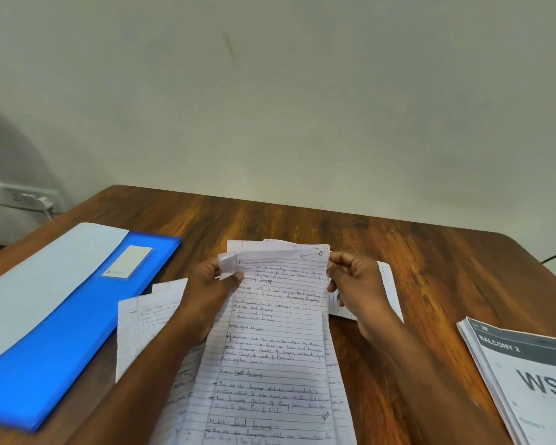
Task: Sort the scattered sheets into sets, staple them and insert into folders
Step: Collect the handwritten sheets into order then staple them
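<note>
I hold a set of lined, handwritten sheets (273,335) upright over the middle of the wooden table (414,268). My left hand (206,290) pinches the top left corner, which is folded over. At the top right edge, my right hand (357,287) pinches the same set. More handwritten sheets (142,322) lie flat under my left forearm, and another sheet (387,284) shows behind my right hand. A blue folder (77,316) lies at the left with a pale blue folder (39,277) partly on top of it.
A stack of printed sheets (527,380) marked "BALCONY 2" and "WS" lies at the right front edge. A wall socket with a plug (23,197) is at the far left. A plain wall (302,91) stands right behind the table's far edge.
</note>
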Motion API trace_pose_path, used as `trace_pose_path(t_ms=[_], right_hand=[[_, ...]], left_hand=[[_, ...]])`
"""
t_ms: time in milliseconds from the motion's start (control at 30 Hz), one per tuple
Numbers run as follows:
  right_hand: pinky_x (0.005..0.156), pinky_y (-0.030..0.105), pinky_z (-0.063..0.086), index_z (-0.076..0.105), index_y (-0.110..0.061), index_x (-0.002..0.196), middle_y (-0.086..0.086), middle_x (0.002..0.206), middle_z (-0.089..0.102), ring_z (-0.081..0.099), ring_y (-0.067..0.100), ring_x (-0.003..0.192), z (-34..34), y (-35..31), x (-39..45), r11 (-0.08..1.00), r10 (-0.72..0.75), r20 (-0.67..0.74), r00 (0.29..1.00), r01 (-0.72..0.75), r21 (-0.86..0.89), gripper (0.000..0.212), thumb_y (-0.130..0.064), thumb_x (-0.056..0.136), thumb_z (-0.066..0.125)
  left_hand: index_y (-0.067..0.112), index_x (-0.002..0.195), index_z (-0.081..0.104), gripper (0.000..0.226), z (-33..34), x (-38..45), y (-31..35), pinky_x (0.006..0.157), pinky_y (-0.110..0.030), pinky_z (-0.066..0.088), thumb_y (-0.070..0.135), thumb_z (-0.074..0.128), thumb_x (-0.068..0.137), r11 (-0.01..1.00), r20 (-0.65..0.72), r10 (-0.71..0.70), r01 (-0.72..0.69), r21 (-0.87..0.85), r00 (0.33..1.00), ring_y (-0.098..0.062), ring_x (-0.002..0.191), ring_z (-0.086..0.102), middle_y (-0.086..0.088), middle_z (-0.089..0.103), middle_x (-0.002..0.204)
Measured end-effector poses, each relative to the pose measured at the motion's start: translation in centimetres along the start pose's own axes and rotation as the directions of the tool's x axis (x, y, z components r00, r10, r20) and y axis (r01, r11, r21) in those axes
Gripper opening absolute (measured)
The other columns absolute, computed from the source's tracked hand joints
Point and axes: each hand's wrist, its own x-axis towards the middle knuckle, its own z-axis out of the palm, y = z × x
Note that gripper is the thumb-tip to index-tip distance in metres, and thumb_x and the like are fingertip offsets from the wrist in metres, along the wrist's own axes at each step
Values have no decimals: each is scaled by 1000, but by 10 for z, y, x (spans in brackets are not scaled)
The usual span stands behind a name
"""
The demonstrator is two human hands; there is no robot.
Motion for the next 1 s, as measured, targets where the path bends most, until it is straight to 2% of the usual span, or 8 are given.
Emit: trace_pose_path(t_ms=[167, 433, 500, 567, 667, 800, 867, 1000], right_hand=[[48, 24, 45, 75, -33, 101, -14, 93, 80, 61, 6, 60, 0, 0, 0, 1000, 9, 6, 1000, -9, -11, 33, -6, 105, 56], [52, 29, 46, 77, -26, 107, -9, 95, 80, 61, 13, 67, 0, -1, -2, 1000, -6, 13, 1000, 6, -7, 33, -7, 107, 49], [51, 27, 46, 77, -24, 104, -6, 96, 79, 61, 13, 69, 1, -1, -2, 1000, -10, 20, 1000, 10, -1, 33, -8, 107, 48], [53, 22, 46, 76, -22, 101, -7, 95, 79, 63, 8, 70, 2, -3, -2, 999, -29, 21, 999, 29, -18, 31, -11, 107, 48], [71, 23, 58, 73, -25, 109, -17, 96, 78, 72, 1, 85, 4, 0, -4, 985, -84, 28, 996, 88, -151, 17, -20, 105, 58], [81, 48, 62, 68, -28, 111, -8, 88, 78, 74, 14, 84, 6, 10, -5, 925, -123, 97, 988, 150, -349, 11, -31, 102, 65], [87, 45, 62, 66, -26, 112, -10, 97, 78, 74, 11, 90, 8, 11, -4, 935, -102, 108, 989, 133, -330, 9, -29, 103, 62], [108, 39, 53, 64, -25, 130, -15, 128, 70, 65, 5, 120, 15, 12, -8, 986, -12, 147, 989, 36, -163, 24, -21, 107, 55]], left_hand=[[18, 112, 75, 28, 1, 1, -3, 99, -44, 57, -3, 67, 96, 999, -12, 39, -39, 29, 999, -20, 111, 73, 0, 79, 112], [20, 118, 72, 32, 6, -6, 1, 77, -18, 59, -4, 64, 97, 991, -5, 116, -115, 70, 993, -5, 104, 73, 12, 79, 108], [20, 120, 71, 33, 6, -7, 0, 77, -20, 60, -4, 64, 97, 991, -16, 116, -114, 72, 993, -6, 104, 74, 13, 79, 107], [20, 126, 68, 37, 6, -6, -1, 86, -31, 62, -3, 65, 97, 993, -21, 104, -103, 59, 994, -12, 109, 74, 6, 78, 113], [20, 137, 60, 47, 6, -6, -1, 97, -43, 59, -4, 65, 97, 994, -28, 106, -105, 37, 994, -16, 116, 72, 1, 75, 123], [31, 144, 48, 62, 8, -7, 2, 90, -27, 60, -2, 68, 95, 988, -56, 142, -138, 76, 988, -8, 116, 68, 10, 69, 127], [34, 149, 41, 70, 9, -7, 3, 85, -22, 58, 0, 69, 95, 987, -66, 140, -134, 85, 988, -4, 114, 66, 16, 64, 129], [30, 151, 38, 70, 13, -6, 2, 86, -28, 57, 3, 70, 95, 998, -100, 53, -51, 22, 994, -8, 114, 65, 9, 65, 129]])
